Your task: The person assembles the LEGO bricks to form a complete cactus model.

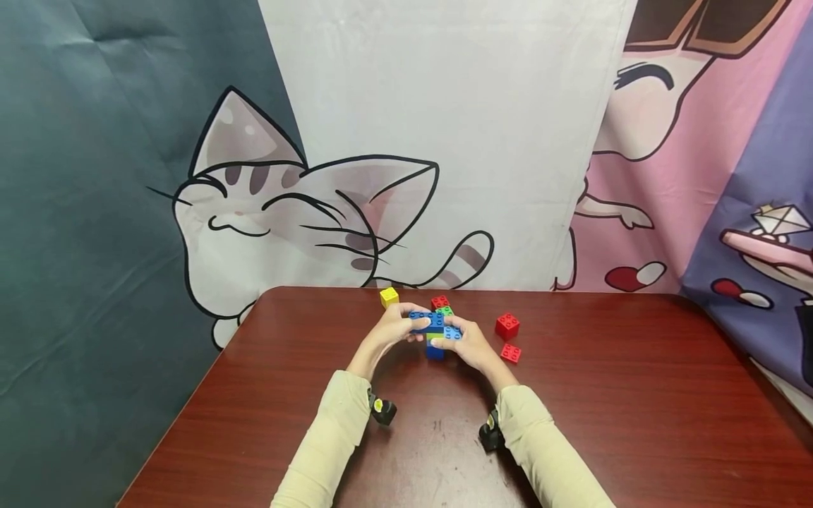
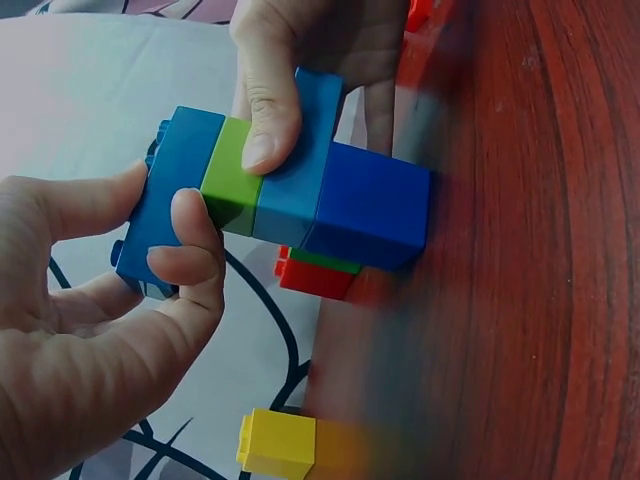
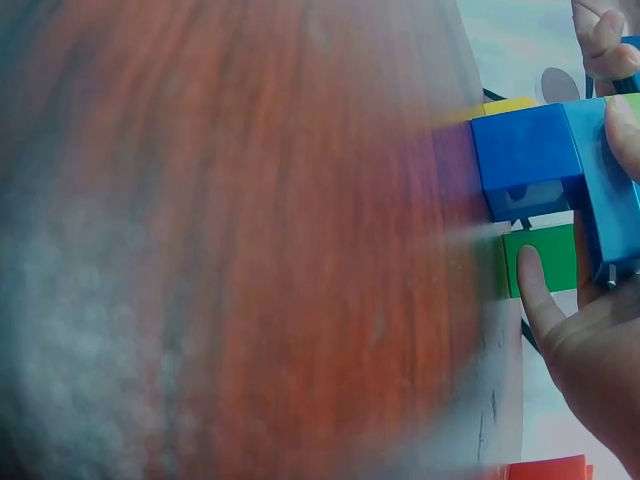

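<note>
A stack of toy building bricks stands on the table between both hands. At its bottom is a dark blue brick point(image 2: 372, 205), then a lighter blue brick point(image 2: 300, 190) jutting sideways, then a lime green brick point(image 2: 230, 200), with a long blue brick point(image 2: 180, 165) on top. My left hand point(image 1: 387, 331) pinches the top blue brick between thumb and fingers. With its thumb over the lime and lighter blue bricks, my right hand point(image 1: 471, 346) grips the middle of the stack. Just behind the stack sit a green brick point(image 3: 555, 258) and a red brick point(image 1: 440, 302).
A yellow brick point(image 1: 389, 297) stands near the far table edge, beyond my left hand. Right of my right hand lie a taller red brick point(image 1: 507, 326) and a flatter red brick point(image 1: 511, 353). A printed cloth point(image 1: 470, 141) hangs behind the brown table point(image 1: 635, 395).
</note>
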`<state>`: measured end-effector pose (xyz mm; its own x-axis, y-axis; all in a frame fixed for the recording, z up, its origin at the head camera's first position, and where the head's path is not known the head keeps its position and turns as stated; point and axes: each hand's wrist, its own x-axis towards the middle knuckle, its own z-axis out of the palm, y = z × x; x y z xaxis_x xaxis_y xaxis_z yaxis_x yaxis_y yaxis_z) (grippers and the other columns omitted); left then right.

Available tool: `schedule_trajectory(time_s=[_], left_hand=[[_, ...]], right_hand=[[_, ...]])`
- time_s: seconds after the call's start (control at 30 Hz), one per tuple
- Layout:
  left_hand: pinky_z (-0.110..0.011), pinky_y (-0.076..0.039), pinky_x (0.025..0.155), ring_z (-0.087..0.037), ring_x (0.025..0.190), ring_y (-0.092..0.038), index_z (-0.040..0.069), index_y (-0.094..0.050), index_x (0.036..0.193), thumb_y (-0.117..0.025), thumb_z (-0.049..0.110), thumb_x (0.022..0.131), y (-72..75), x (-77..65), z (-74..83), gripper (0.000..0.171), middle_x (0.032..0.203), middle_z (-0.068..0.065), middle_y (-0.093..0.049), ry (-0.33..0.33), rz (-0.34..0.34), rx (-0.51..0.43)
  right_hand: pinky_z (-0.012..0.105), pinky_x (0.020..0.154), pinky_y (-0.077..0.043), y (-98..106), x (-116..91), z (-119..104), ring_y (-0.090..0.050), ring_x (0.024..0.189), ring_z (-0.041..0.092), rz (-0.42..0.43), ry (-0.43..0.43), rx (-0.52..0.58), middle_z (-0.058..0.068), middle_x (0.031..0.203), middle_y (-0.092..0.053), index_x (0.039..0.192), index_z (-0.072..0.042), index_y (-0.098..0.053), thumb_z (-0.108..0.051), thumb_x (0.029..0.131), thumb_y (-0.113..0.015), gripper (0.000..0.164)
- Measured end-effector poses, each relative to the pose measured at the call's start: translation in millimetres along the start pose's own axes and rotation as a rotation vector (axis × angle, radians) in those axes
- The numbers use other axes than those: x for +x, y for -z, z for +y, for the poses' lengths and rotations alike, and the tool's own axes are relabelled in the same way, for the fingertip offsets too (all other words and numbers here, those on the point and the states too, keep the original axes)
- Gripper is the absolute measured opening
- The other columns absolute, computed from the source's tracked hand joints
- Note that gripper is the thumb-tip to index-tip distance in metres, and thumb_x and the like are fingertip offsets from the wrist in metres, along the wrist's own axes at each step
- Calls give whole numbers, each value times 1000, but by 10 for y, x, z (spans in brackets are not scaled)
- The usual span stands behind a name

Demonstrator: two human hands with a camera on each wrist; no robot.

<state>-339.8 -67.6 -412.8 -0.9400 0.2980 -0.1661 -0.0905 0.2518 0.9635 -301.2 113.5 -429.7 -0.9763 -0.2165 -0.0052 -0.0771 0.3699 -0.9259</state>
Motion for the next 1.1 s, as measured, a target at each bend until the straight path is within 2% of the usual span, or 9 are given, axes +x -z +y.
schedule_trajectory(time_s=[0.2,0.37,0.6,0.8,0.93,1.1], left_hand=[[-24,-47,62,-12,61,-58,-2,-63,119,-65,13,93,-19,11,-35,31,88,-8,-65,-34,-1,3],[-22,-46,62,-14,67,-60,0,-63,121,-65,17,93,-9,-8,-103,33,92,-7,-67,-62,18,-12],[-24,-48,67,-21,75,-65,1,-61,126,-64,20,94,35,-32,-117,38,103,-11,-67,-77,-11,-8],[-27,-50,70,-15,74,-63,4,-60,128,-62,22,96,39,-36,-157,37,108,-16,-65,-137,-10,57],[-29,-49,69,-23,77,-65,4,-59,127,-62,22,96,37,-31,-195,36,106,-18,-64,-175,-4,81],[-34,-51,72,-36,88,-65,6,-62,126,-64,25,94,75,-45,-190,37,105,-19,-66,-174,23,113]], right_hand=[[31,85,-52,31,5,16,-59,100,25,8,3,-13,24,120,-62,128,3,-56,-18,89,-69,47],[36,88,-53,22,20,18,-59,101,28,1,2,-14,25,121,-61,130,4,-55,-18,89,-69,49],[30,83,-51,-49,266,391,-59,99,25,49,17,-25,20,120,-63,129,-2,-58,-23,85,-74,52],[27,81,-50,-40,275,390,-59,98,25,54,19,-24,21,119,-64,129,-1,-58,-23,84,-75,53],[28,83,-52,-32,265,402,-60,98,25,40,6,-4,20,119,-64,130,-2,-57,-24,85,-75,53],[28,82,-51,-44,260,407,-60,96,23,31,9,-9,20,118,-64,128,-2,-58,-24,85,-74,51]])
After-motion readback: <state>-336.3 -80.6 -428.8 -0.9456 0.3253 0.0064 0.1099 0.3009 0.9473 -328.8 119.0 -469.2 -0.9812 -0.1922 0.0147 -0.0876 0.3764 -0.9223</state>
